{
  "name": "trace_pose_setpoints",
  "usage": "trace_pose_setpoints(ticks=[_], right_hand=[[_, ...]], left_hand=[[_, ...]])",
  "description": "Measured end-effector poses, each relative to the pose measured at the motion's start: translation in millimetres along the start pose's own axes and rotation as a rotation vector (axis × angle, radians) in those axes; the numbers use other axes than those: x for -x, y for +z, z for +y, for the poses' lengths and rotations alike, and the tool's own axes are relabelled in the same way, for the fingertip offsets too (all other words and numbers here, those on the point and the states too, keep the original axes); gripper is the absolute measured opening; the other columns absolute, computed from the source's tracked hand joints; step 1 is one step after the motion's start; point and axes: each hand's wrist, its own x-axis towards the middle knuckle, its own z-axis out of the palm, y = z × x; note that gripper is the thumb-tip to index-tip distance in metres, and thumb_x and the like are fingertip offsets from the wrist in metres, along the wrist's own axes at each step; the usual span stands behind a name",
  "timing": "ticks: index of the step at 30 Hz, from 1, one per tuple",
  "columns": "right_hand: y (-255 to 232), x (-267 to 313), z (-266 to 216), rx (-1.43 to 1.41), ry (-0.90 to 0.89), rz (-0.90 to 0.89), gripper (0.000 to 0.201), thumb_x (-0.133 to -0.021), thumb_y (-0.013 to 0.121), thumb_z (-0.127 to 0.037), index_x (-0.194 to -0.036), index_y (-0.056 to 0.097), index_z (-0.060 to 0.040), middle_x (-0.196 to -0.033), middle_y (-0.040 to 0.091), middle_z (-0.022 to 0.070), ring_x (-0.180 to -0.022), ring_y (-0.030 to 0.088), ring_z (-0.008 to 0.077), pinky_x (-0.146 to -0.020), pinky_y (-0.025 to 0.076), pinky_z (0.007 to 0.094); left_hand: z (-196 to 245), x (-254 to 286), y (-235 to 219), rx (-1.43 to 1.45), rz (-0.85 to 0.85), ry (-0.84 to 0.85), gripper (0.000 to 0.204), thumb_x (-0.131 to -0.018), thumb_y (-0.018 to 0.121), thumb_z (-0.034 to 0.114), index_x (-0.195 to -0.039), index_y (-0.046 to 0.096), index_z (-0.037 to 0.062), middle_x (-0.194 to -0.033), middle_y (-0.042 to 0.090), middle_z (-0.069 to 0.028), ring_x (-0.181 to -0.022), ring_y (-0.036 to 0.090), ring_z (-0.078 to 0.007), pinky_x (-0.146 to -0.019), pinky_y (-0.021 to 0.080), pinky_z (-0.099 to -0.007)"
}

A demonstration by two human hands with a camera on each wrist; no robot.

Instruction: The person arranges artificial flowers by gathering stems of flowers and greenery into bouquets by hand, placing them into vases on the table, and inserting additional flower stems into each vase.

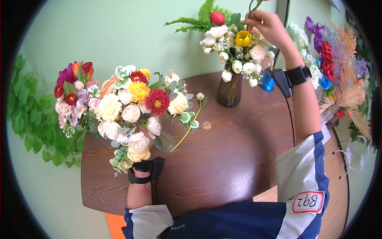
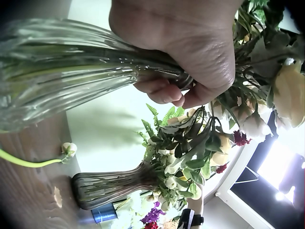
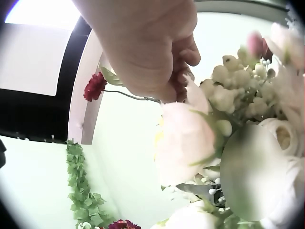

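My left hand [image 2: 190, 43] grips the neck of a clear ribbed glass vase [image 2: 52, 71], fingers and thumb curled round it. In the head view, its mixed bouquet of cream roses and a red dahlia [image 1: 157, 101] hides that hand. At the upper right, my right hand [image 1: 270, 28] pinches the thin stem of a red flower [image 3: 95, 87] between thumb and fingers. This hand is raised above a dark ribbed vase [image 1: 229, 92] full of white roses, with a yellow tulip [image 1: 243, 38] and a red tulip [image 1: 217, 18]. A pale pink rose [image 3: 186, 143] sits close below the fingers.
On the brown wooden table [image 1: 223, 159] lies a loose green stem with a white bud [image 1: 200, 96]. A blue spool-like cylinder [image 1: 267, 83] stands behind the dark vase. More flowers [image 1: 327, 59] fill the right side; a leafy vine [image 1: 32, 115] hangs at left.
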Motion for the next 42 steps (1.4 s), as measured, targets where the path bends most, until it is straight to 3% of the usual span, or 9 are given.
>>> trace_pose_setpoints(ticks=[7,10,11,13,20,25,28,32,42], right_hand=[[6.7,-17.5,8.8,-0.061,-0.018,-0.078,0.01,-0.087,0.055,-0.006,-0.083,0.056,0.003,-0.063,0.056,0.0028,-0.061,0.052,0.008,-0.058,0.043,0.0246],[3.1,-24.4,-8.6,0.208,0.081,-0.137,0.018,-0.084,0.055,-0.015,-0.081,0.06,0.0022,-0.068,0.059,0.0159,-0.064,0.059,0.0262,-0.06,0.047,0.0381],[6.8,-27.9,0.9,0.209,0.08,-0.138,0.018,-0.084,0.055,-0.015,-0.081,0.06,0.0022,-0.068,0.059,0.0159,-0.064,0.059,0.0262,-0.06,0.047,0.0381],[12.0,-32.2,12.0,0.091,0.181,-0.242,0.01,-0.088,0.053,-0.007,-0.081,0.055,0.001,-0.063,0.055,0.0028,-0.061,0.051,0.008,-0.056,0.041,0.0249],[14.8,-26.3,14.9,0.013,0.07,-0.198,0.009,-0.087,0.054,-0.009,-0.084,0.055,-0.0004,-0.062,0.054,0.0031,-0.06,0.051,0.0094,-0.055,0.041,0.0266],[-2.2,-35.4,-19.9,0.421,-0.211,-0.133,0.017,-0.079,0.057,-0.013,-0.088,0.062,-0.0002,-0.07,0.06,0.0178,-0.067,0.059,0.0327,-0.064,0.047,0.0388],[3.1,-39.4,-48.1,0.58,-0.022,-0.263,0.02,-0.075,0.057,-0.013,-0.091,0.064,-0.0034,-0.078,0.063,0.0151,-0.076,0.06,0.0333,-0.07,0.048,0.0382],[28.0,-38.7,-25.3,0.45,-0.131,-0.325,0.015,-0.084,0.055,-0.013,-0.083,0.053,0.0011,-0.069,0.057,0.0173,-0.064,0.053,0.0351,-0.06,0.042,0.0408],[16.3,-13.8,21.9,0.249,0.09,-0.311,0.014,-0.076,0.055,0.001,-0.089,0.06,0.0063,-0.073,0.063,0.0147,-0.066,0.058,0.0212,-0.063,0.046,0.0314]], left_hand=[[-0.4,4.0,-0.2,-0.001,-0.005,-0.017,0.029,-0.088,0.051,0.011,-0.062,0.045,0.0041,-0.053,0.043,-0.0025,-0.043,0.041,-0.0113,-0.042,0.029,-0.0242],[0.0,-1.3,5.2,0.0,-0.008,-0.022,0.028,-0.088,0.051,0.011,-0.062,0.045,0.0041,-0.053,0.043,-0.0025,-0.043,0.041,-0.0112,-0.042,0.029,-0.0242],[-0.3,-0.7,2.4,0.001,-0.008,-0.022,0.028,-0.088,0.051,0.011,-0.062,0.045,0.004,-0.053,0.043,-0.0025,-0.043,0.041,-0.0112,-0.042,0.029,-0.0241],[-0.3,-0.7,2.8,0.001,-0.008,-0.021,0.028,-0.088,0.051,0.011,-0.062,0.045,0.004,-0.053,0.043,-0.0025,-0.043,0.041,-0.0112,-0.042,0.029,-0.0241],[-0.5,-0.4,2.1,0.003,-0.003,-0.02,0.028,-0.088,0.051,0.011,-0.062,0.045,0.004,-0.053,0.043,-0.0025,-0.043,0.041,-0.0111,-0.042,0.029,-0.024],[-0.7,1.8,0.0,0.004,0.006,-0.016,0.028,-0.088,0.051,0.01,-0.062,0.045,0.004,-0.053,0.043,-0.0025,-0.043,0.041,-0.0111,-0.042,0.029,-0.0239],[-0.5,1.9,-0.4,-0.002,0.009,-0.019,0.027,-0.088,0.05,0.01,-0.062,0.044,0.004,-0.053,0.043,-0.0025,-0.043,0.041,-0.0111,-0.042,0.029,-0.0238],[-0.4,1.6,-0.8,-0.006,0.004,-0.02,0.027,-0.088,0.05,0.01,-0.062,0.044,0.004,-0.053,0.043,-0.0026,-0.043,0.041,-0.011,-0.042,0.029,-0.0238],[-1.0,3.9,-4.4,-0.004,0.003,-0.038,0.027,-0.088,0.05,0.01,-0.062,0.044,0.004,-0.053,0.043,-0.0026,-0.043,0.041,-0.011,-0.042,0.029,-0.0236]])
